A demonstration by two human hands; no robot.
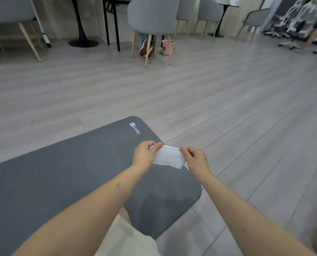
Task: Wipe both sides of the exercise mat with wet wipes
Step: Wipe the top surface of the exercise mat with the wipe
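Both hands pinched a white wet wipe (168,156) by its upper corners, the left hand (144,153) at one end and the right hand (197,157) at the other, fingers curled around the fabric so that it was stretched flat between them. The wipe hung in the air above the near-right part of the grey exercise mat (61,178), over its right-hand edge and not touching it. The mat lay flat on the pale wooden floor (227,108), with a white "keep" logo (135,128) printed at its far corner, beyond the hands. A knee in light cloth (128,235) rested at the mat's near edge. Well beyond the mat stood a grey chair (152,17) with wooden legs, a pink bucket (167,47) beside it.
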